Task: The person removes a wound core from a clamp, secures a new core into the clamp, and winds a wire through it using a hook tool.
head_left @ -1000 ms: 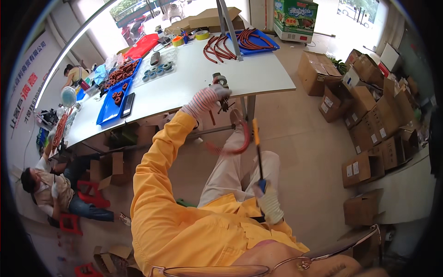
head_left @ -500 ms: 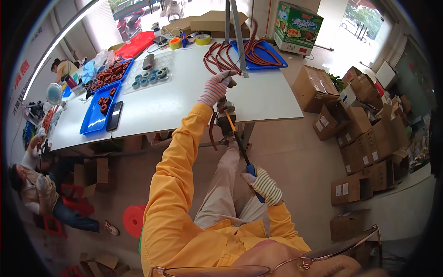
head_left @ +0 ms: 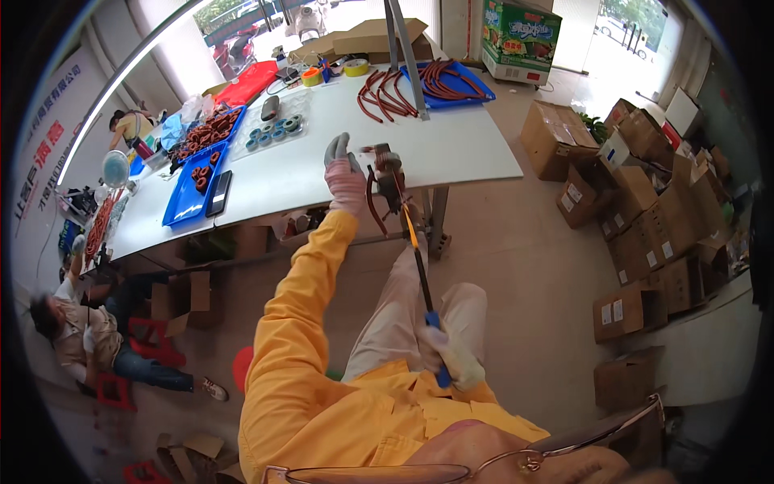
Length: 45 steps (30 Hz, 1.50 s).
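Note:
My right hand point(head_left: 455, 357), in a pale striped glove and blurred, is closed round the blue handle of a long thin tool point(head_left: 424, 274). Its dark shaft turns orange further up and reaches a ring-shaped coil point(head_left: 388, 164) of reddish-brown wire. A dark clamp-like holder point(head_left: 391, 189) at the table's front edge supports the coil; exactly how is unclear. One loose wire end point(head_left: 373, 206) hangs down from there. My left hand point(head_left: 345, 176), in a pink glove with grey fingers, is raised just left of the coil. Its fingers are stretched out, with nothing visible in them.
Reddish-brown wires point(head_left: 387, 95) spill from a blue tray point(head_left: 476, 90) beside a metal post point(head_left: 409, 68). Wound rings lie in another blue tray point(head_left: 187, 206), next to a phone point(head_left: 218, 194). Cardboard boxes point(head_left: 556, 133) stand right; a seated co-worker point(head_left: 93, 331) is left.
My left hand has come away from the coil toward the left, and its fingers have stretched out. My right hand has drawn the tool lower and nearer my body. The whole view has shifted slightly.

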Tool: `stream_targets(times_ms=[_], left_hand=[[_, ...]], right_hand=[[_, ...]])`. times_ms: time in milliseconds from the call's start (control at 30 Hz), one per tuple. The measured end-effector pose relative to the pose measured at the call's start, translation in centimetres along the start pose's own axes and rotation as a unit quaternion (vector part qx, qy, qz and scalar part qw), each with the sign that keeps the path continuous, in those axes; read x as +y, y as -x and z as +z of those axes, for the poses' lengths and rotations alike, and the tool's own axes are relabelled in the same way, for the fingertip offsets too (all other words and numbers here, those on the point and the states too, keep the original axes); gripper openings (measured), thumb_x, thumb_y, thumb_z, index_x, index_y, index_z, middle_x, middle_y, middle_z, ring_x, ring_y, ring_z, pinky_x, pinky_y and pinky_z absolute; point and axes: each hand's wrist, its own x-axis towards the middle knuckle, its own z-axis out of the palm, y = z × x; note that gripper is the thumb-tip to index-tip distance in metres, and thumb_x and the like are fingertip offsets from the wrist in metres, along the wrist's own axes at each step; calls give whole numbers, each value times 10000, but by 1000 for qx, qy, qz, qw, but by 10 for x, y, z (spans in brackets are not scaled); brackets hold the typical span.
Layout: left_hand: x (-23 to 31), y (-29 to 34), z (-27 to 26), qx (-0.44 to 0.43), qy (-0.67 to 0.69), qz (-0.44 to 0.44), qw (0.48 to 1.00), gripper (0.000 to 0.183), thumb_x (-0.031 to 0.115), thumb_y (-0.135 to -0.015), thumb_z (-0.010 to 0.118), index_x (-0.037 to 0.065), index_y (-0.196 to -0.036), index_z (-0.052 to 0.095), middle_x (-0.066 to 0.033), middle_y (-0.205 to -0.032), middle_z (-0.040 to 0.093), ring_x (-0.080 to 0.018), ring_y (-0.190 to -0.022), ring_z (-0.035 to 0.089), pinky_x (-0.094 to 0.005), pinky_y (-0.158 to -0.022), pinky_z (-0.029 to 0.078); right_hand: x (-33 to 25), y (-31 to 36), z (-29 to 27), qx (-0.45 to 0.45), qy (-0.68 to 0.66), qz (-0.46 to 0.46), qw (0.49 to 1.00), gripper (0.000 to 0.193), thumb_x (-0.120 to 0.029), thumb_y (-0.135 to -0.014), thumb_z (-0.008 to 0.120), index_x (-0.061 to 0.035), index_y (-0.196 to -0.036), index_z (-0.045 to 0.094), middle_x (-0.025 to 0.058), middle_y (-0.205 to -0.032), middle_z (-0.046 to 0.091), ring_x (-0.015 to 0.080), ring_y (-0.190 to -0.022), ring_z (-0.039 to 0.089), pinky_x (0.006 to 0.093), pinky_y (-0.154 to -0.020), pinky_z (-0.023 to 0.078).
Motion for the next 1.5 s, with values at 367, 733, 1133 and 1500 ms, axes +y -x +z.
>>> stream_targets(times_ms=[367,733,1133,1500], left_hand=[[43,-36,-20,-412,129,255,865,296,115,-899,498,101,-1189,552,-63,-935,587,-210,-896,565,-304,-805,484],[-24,-45,67,-401,469,-283,734,405,33,-892,503,38,-1296,485,-76,-1122,632,-141,-1093,533,-272,-1011,327],[-6,31,-3,-47,-32,-50,997,512,53,-818,512,65,-1323,427,-174,-1249,494,-350,-1111,499,-399,-936,423],[62,-48,-30,-550,266,-158,776,357,40,-919,432,93,-1256,539,-23,-933,561,-165,-879,565,-293,-797,478]], right_hand=[[35,1,-57,281,337,-117,891,211,-231,-871,574,-66,-992,523,-3,-574,464,97,-414,439,257,-382,365],[-53,-122,-22,79,254,-55,962,252,-276,-834,645,-72,-921,526,-36,-581,435,63,-448,402,217,-399,342],[7,20,5,30,-14,-5,999,220,-255,-833,625,-138,-840,439,-83,-568,305,22,-396,270,194,-356,232],[61,23,-60,252,225,-59,939,221,-201,-829,581,-61,-981,500,-2,-573,443,95,-400,413,245,-374,373]])
